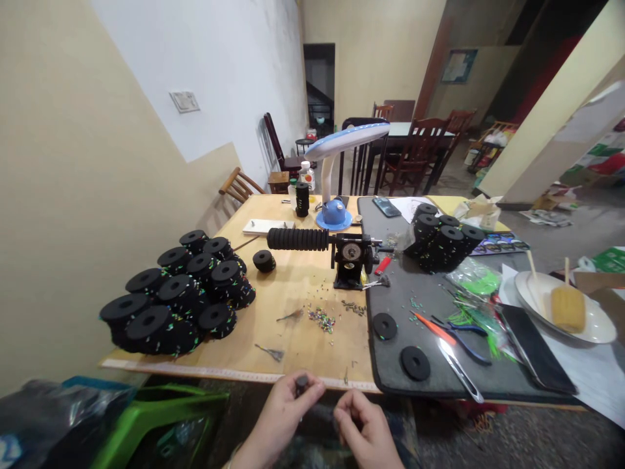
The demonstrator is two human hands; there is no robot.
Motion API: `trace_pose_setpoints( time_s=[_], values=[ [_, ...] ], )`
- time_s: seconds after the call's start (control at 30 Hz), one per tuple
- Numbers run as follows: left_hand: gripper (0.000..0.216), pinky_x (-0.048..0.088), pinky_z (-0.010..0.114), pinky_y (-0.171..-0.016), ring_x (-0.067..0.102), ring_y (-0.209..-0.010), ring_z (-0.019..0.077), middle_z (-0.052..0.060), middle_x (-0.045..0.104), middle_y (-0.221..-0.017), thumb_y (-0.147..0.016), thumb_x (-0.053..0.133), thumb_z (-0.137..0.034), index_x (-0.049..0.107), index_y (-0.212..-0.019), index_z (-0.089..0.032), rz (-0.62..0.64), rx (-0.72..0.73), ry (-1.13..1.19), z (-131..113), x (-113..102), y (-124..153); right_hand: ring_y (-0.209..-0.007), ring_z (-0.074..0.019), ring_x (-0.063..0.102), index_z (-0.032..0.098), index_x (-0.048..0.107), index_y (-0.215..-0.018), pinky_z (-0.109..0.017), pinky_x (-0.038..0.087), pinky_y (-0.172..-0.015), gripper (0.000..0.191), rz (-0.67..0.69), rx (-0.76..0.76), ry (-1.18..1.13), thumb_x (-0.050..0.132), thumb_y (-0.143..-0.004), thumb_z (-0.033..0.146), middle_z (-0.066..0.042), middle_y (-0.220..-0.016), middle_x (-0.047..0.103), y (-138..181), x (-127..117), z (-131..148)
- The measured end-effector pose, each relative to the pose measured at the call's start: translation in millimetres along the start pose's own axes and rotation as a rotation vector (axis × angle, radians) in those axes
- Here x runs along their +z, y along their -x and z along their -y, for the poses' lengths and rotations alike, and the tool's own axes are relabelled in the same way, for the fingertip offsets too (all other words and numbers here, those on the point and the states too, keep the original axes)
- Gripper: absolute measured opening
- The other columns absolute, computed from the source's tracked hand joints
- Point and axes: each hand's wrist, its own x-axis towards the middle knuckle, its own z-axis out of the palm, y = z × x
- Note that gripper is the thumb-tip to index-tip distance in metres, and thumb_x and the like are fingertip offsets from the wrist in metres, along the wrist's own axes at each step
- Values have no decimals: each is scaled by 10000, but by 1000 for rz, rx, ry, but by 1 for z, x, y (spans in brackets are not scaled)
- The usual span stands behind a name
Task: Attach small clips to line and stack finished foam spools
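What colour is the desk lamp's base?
The desk lamp's base is blue; it shows best in the head view.

Table (pixel 297 280) with stacks (pixel 185 299) left, machine (pixel 351 254) centre, mat (pixel 434 384) right.
Lamp (pixel 328 179) behind machine, beads (pixel 321 319) in front. On the mat: more stacks at the back, discs (pixel 409 372) near left, pliers (pixel 471 352) right of them. Far right, corn (pixel 568 309) on a plate (pixel 598 319). Left hand (pixel 288 404), a piece (pixel 302 381) in it, and right hand (pixel 361 426) at the table's near edge.
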Motion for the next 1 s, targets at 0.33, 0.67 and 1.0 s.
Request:
trace_pose_setpoints(
  time_s=[0.33, 0.67, 1.0],
  values=[
    [299, 363, 234, -605, 441, -576, 121, -63, 488, -570, -651, 756, -263, 724, -918, -130, 39, -18, -22, 15, -5, 4, -430, -103, 385, 201, 492, -699, -219, 300, -458, 310, -13, 36, -72, 536, -859, 463, 72, -477, 447, -4, 5, -10],
    [295, 381, 247, -609, 512, -605, 153, -7, 600, -578, -713, 715, -427, 658, -632, -149, 8, 38, -83, -1, -2, 2, -442, -113, 466, 191, 530, -698, -213, 358, -484, 306, -5, 29, -46, 548, -876, 440, 56, -469, 515, -3, 3, -8],
    [186, 418, 264, -650, 610, -666, 199, 35, 703, -656, -791, 638, -302, 692, -664, -177, -13, 199, -472, -26, -16, 14, -1013, -283, 648, 239, 510, -1339, -342, 527, -797, 531, -62, -192, 191, 637, -825, 284, -146, -1245, 644, -23, -10, 24]
  ],
)
